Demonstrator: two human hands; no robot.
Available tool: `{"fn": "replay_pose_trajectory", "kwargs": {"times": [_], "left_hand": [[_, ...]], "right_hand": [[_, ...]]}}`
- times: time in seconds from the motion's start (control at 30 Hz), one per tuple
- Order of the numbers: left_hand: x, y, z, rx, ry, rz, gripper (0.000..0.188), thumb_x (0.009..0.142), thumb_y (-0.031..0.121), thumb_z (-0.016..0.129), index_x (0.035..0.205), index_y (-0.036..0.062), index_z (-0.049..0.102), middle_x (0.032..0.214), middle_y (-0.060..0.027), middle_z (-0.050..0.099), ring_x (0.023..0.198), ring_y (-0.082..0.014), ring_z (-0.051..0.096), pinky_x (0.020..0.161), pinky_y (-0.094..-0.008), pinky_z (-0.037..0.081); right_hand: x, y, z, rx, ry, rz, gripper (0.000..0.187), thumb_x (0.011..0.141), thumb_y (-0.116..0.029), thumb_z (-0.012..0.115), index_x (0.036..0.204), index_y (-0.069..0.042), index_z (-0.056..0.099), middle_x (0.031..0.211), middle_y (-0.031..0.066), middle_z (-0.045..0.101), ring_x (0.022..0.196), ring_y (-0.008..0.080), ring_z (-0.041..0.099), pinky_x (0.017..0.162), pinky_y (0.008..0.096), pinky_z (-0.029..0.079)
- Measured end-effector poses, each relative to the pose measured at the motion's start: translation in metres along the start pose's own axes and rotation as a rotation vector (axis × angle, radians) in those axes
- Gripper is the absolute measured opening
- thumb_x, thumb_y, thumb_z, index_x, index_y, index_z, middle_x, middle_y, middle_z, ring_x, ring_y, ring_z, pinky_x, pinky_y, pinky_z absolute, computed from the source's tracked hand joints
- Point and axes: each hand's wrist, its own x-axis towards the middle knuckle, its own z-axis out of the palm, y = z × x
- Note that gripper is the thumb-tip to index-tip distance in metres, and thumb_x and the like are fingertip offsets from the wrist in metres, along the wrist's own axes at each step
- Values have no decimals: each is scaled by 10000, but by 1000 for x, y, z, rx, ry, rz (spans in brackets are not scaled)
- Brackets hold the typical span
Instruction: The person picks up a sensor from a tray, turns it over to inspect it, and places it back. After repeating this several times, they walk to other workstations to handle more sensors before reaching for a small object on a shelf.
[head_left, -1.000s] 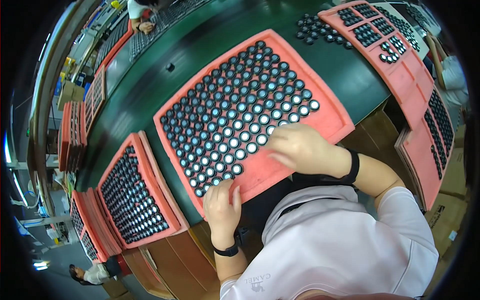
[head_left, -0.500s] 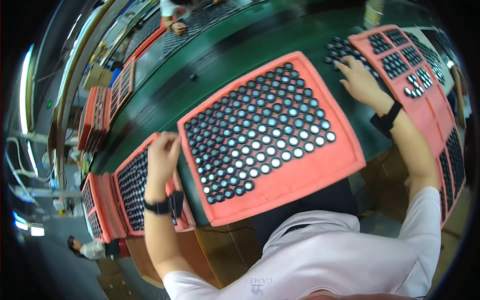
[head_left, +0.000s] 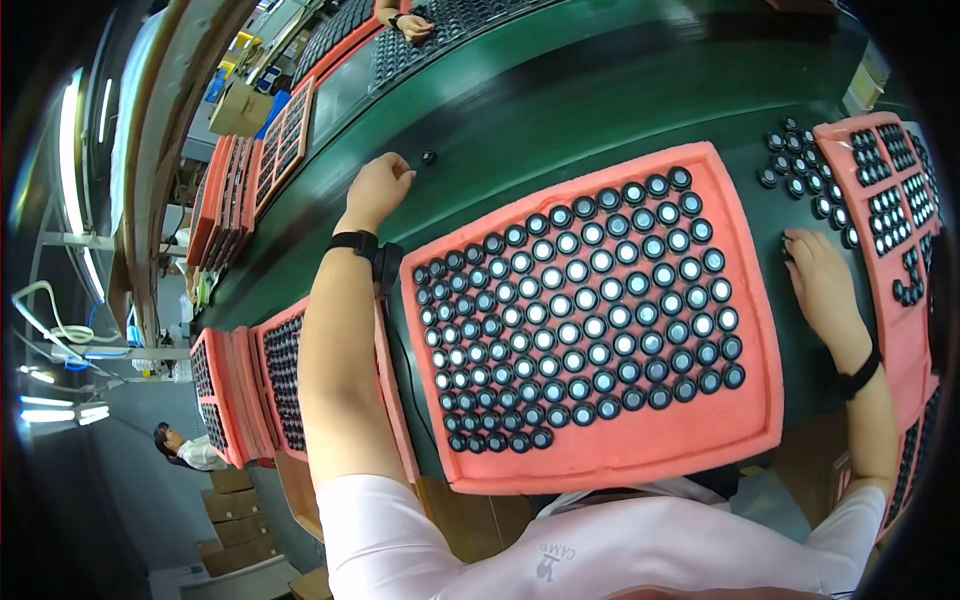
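Note:
A pink foam tray [head_left: 600, 455] lies in front of me, filled with rows of small round black parts [head_left: 568, 333] with silvery tops; its near strip holds only a short row at the left. Beyond the tray's far left corner my left hand [head_left: 378, 190] reaches over the green belt, fingers loosely curled and apart, nothing seen in them. Just right of its fingertips lies a single round black part [head_left: 428, 157]. Right of the tray, my right hand [head_left: 822, 285] is low over the green surface, its fingertips closed on a small round black part [head_left: 788, 246].
Loose round parts [head_left: 800, 158] lie at the far right, beside a sectioned pink tray [head_left: 905, 275]. More filled pink trays [head_left: 240, 400] are stacked at the left. Further off are leaning trays [head_left: 222, 205], a cardboard box [head_left: 240, 108] and another person's hand [head_left: 412, 27] over more parts.
My left hand has moved from the tray's left edge out over the belt, near the lone part. My right hand has come back from the loose parts, toward me. The view has shifted.

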Motion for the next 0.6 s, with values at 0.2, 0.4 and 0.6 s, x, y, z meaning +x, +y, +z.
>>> {"fn": "replay_pose_trajectory", "kwargs": {"times": [0.2, 0.4, 0.6], "left_hand": [[50, -6, 51, 15, -40, -49, 434, 803, 360, 695, 1031, -3, 627, 946, -175, 683, 943, -329, 642, 814, -424, 495], [69, -45, 67, -113, -143, -107, 479, 799, 307, 726, 1087, -50, 588, 915, -172, 671, 814, -256, 666, 734, -364, 532], [20, -37, 23, -491, -103, -213, 358, 845, 175, 693, 1100, -53, 586, 894, -126, 667, 737, -168, 654, 655, -284, 546]], "right_hand": [[0, -12, -7, 171, -70, 112, 411, 755, 55, 605, 1155, 0, 530, 1110, 142, 521, 950, 310, 528, 841, 339, 449], [-10, -22, -21, 653, 60, 391, 375, 826, 84, 522, 1190, -5, 520, 1042, 70, 520, 909, 162, 523, 793, 254, 433], [-31, -44, -29, 1157, 129, 555, 324, 841, 46, 521, 1162, 2, 527, 1019, 43, 507, 844, 86, 498, 777, 216, 425]]}}
